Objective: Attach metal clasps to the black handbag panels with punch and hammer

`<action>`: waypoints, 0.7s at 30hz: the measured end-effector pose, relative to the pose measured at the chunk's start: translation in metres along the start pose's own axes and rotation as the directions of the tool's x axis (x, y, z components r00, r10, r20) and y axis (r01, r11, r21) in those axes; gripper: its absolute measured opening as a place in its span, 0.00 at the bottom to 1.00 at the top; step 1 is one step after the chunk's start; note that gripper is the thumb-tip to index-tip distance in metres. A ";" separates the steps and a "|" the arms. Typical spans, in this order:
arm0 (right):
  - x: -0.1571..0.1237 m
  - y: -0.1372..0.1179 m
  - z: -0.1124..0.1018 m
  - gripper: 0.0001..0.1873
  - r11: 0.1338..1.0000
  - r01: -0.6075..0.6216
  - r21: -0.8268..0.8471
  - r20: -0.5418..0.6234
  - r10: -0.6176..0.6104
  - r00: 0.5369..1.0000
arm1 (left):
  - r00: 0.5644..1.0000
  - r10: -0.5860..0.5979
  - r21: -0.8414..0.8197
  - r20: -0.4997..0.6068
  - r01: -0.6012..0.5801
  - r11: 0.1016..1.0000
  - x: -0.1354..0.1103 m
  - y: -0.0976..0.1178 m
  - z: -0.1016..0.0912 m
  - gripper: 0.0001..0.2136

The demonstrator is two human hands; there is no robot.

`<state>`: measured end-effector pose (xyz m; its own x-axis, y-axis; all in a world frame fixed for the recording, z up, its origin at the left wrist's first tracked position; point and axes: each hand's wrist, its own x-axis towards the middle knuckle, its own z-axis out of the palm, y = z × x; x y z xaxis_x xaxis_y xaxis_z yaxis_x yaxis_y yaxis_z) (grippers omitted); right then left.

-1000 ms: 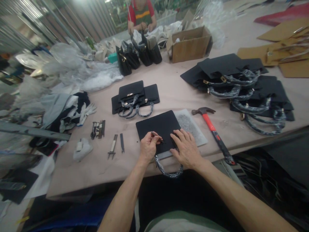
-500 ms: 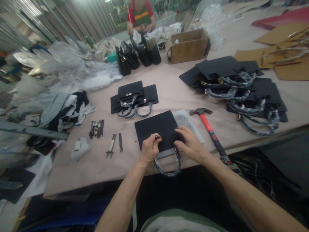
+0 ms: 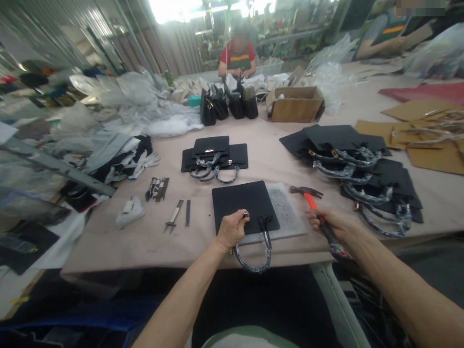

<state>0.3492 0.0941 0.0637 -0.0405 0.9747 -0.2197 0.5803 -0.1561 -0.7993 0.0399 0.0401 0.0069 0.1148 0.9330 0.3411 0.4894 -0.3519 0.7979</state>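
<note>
A black bag panel (image 3: 241,200) lies flat in front of me, partly over a pale scuffed board (image 3: 290,212). Its plastic-wrapped handle (image 3: 268,253) hangs toward the table's front edge. My left hand (image 3: 232,229) is closed over the panel, pinching a short metal rod (image 3: 246,214) that shows only its shiny end; the lower part is hidden by my fingers. To the right of the board, my right hand (image 3: 329,222) grips the handle of a claw hammer (image 3: 310,197), its head pointing away from me.
Left of the panel lie slim metal tools (image 3: 174,216), and a bundle of more tools (image 3: 157,189). Stacked black bag panels (image 3: 217,152) lie beyond, with a larger pile (image 3: 348,145) to the right. A cardboard box (image 3: 295,104) stands farther back. Two people sit across the table.
My right hand has left the panel's handle area and closed around the hammer's handle. My left hand keeps its pinch on the rod. The camera view has tilted up.
</note>
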 end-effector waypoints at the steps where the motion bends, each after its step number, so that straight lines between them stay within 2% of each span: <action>1: -0.005 -0.013 0.001 0.10 1.000 -0.004 0.013 0.037 0.003 0.999 | 1.000 0.007 -0.005 0.002 -0.007 1.000 0.000 0.000 0.000 0.07; 4: -0.032 -0.050 0.008 0.13 0.999 -0.013 0.037 0.057 0.010 0.998 | 1.000 0.029 0.017 0.008 -0.029 0.999 0.000 -0.002 0.001 0.07; 6: -0.055 -0.068 0.015 0.17 0.991 0.128 -0.036 -0.030 -0.129 0.991 | 0.999 0.035 0.027 0.009 -0.035 0.999 -0.001 -0.005 0.003 0.07; 8: -0.074 -0.078 0.022 0.19 0.914 0.327 -0.240 -0.078 -0.354 0.932 | 0.999 0.033 0.029 0.007 -0.033 0.999 -0.002 -0.009 0.004 0.07; 10: -0.085 -0.083 0.028 0.17 0.764 0.455 -0.457 0.040 -0.494 0.869 | 1.000 0.029 0.033 0.011 -0.029 0.999 -0.002 -0.012 0.005 0.07; 12: -0.091 -0.087 0.030 0.15 0.643 0.516 -0.566 0.211 -0.492 0.845 | 1.000 0.020 0.037 0.013 -0.020 0.999 -0.002 -0.013 0.005 0.07; 14: -0.094 -0.095 0.027 0.15 0.587 0.556 -0.588 0.280 -0.498 0.821 | 1.000 0.018 0.035 0.010 -0.018 0.999 -0.002 -0.013 0.005 0.07; 15: -0.096 -0.100 0.024 0.15 0.578 0.565 -0.588 0.248 -0.536 0.807 | 1.000 0.020 0.037 0.008 -0.020 0.999 -0.002 -0.013 0.004 0.07; 18: -0.100 -0.112 0.020 0.19 0.604 0.522 -0.602 -0.053 -0.683 0.728 | 0.999 0.034 0.042 0.010 -0.034 0.999 -0.002 -0.012 0.004 0.07; 19: -0.101 -0.111 0.021 0.19 0.611 0.508 -0.607 -0.110 -0.698 0.708 | 0.999 0.036 0.043 0.013 -0.036 0.998 -0.002 -0.012 0.004 0.08; 20: -0.102 -0.109 0.022 0.20 0.609 0.502 -0.614 -0.102 -0.692 0.715 | 0.999 0.035 0.049 0.019 -0.036 0.998 -0.002 -0.012 0.004 0.08; 21: -0.101 -0.104 0.025 0.19 0.596 0.513 -0.618 -0.023 -0.665 0.746 | 0.999 0.032 0.060 0.025 -0.033 0.998 -0.002 -0.013 0.004 0.08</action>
<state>0.2726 0.0078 0.1556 -0.3977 0.8347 0.3808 0.8277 0.5055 -0.2435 0.0371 0.0428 -0.0065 0.1517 0.9229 0.3539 0.5366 -0.3775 0.7547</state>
